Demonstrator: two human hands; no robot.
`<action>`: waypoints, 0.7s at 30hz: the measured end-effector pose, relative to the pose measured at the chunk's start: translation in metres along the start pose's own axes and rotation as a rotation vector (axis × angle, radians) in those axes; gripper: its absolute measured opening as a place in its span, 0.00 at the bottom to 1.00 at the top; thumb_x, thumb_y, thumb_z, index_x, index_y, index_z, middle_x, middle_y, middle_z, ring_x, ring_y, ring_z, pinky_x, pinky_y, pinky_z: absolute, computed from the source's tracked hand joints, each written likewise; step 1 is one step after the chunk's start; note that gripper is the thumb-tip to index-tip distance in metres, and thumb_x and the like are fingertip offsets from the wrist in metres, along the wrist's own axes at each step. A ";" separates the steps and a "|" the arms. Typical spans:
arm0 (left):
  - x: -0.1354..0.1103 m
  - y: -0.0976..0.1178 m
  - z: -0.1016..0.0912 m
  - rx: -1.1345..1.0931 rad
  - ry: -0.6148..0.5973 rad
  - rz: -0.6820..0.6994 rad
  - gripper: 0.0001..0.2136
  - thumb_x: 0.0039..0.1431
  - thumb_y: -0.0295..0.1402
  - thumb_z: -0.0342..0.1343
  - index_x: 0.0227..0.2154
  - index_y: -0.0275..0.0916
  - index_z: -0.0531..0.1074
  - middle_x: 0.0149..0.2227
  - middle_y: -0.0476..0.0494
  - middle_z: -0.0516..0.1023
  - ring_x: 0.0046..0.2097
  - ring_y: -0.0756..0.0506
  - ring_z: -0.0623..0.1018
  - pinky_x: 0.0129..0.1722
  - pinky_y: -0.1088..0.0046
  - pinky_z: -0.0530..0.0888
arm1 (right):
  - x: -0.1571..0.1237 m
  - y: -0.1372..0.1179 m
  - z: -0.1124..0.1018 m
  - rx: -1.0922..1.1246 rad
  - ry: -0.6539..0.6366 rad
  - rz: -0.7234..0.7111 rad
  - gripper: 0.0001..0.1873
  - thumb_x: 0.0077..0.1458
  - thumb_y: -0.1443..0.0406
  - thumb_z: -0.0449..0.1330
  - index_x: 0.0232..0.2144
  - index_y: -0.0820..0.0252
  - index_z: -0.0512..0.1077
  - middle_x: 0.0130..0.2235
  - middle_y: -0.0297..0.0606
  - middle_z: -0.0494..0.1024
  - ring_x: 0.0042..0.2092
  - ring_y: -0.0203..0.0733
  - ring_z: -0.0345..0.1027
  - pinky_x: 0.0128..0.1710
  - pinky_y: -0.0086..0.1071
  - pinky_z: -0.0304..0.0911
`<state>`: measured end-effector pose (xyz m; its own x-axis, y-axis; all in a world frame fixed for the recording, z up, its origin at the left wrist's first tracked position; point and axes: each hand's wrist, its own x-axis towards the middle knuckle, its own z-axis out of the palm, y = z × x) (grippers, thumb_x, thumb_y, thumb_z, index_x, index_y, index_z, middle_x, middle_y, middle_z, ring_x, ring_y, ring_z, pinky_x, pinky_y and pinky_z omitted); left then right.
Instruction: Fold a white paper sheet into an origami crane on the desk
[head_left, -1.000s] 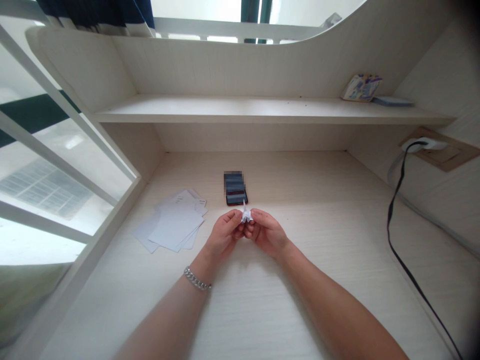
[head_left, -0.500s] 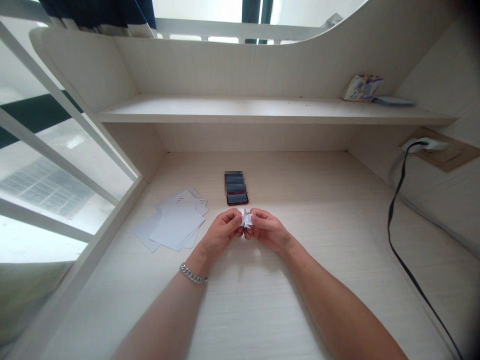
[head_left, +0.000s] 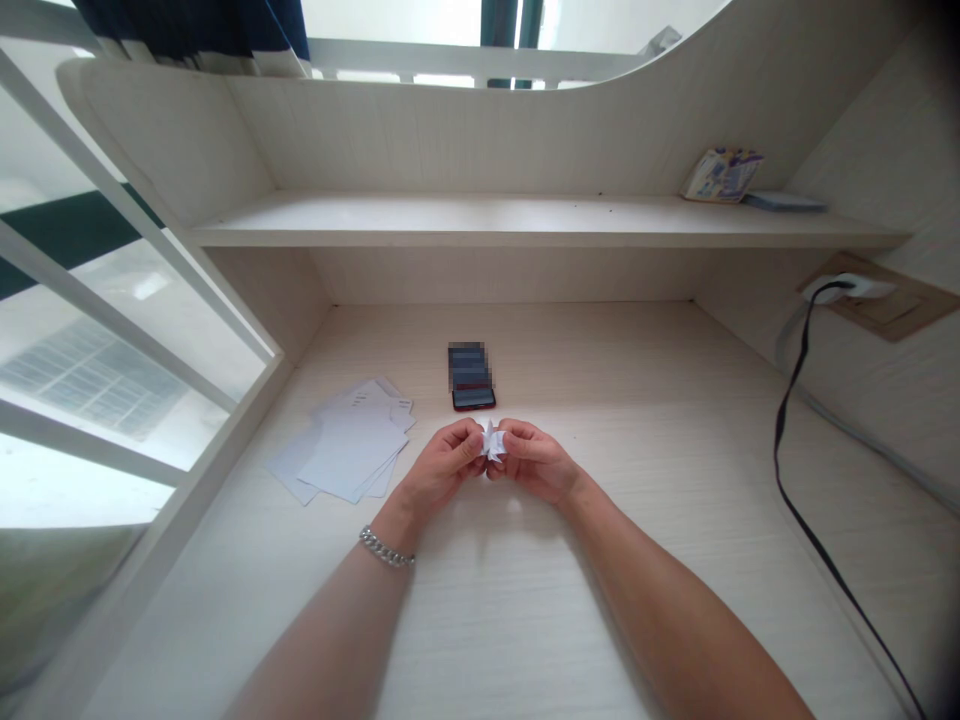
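Note:
A small piece of folded white paper (head_left: 493, 443) with pointed flaps is pinched between my two hands above the desk. My left hand (head_left: 448, 455) grips its left side between thumb and fingers, and a silver chain bracelet (head_left: 385, 547) circles that wrist. On the other side, my right hand (head_left: 541, 460) pinches the paper's right edge with thumb and fingertips. The fingers cover the lower part of the paper. Just beyond my hands lies a dark phone (head_left: 473, 398) with a red edge, its upper part blurred out.
Several loose white paper sheets (head_left: 352, 445) overlap to the left of my hands. A black cable (head_left: 781, 430) runs from the wall socket (head_left: 892, 300) down the right side. Above the desk's back, a shelf (head_left: 480, 238) carries a colourful packet (head_left: 721, 175) and a flat bluish item (head_left: 784, 202).
Hands and folded paper stay in nearly the same place. The paper's flaps look slightly more spread and turned between the fingers.

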<state>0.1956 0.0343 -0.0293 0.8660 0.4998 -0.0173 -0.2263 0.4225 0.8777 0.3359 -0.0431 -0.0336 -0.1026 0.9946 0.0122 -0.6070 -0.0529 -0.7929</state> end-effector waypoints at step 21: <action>-0.002 -0.001 0.002 -0.026 0.012 0.000 0.13 0.52 0.41 0.57 0.24 0.36 0.64 0.23 0.48 0.68 0.25 0.51 0.68 0.28 0.74 0.64 | -0.001 0.001 0.000 0.035 -0.008 0.006 0.12 0.47 0.59 0.63 0.25 0.62 0.67 0.26 0.34 0.70 0.27 0.35 0.64 0.29 0.30 0.58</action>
<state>0.1950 0.0312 -0.0286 0.8607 0.5086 -0.0227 -0.2384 0.4420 0.8648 0.3352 -0.0437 -0.0340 -0.1125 0.9936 0.0124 -0.6336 -0.0621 -0.7712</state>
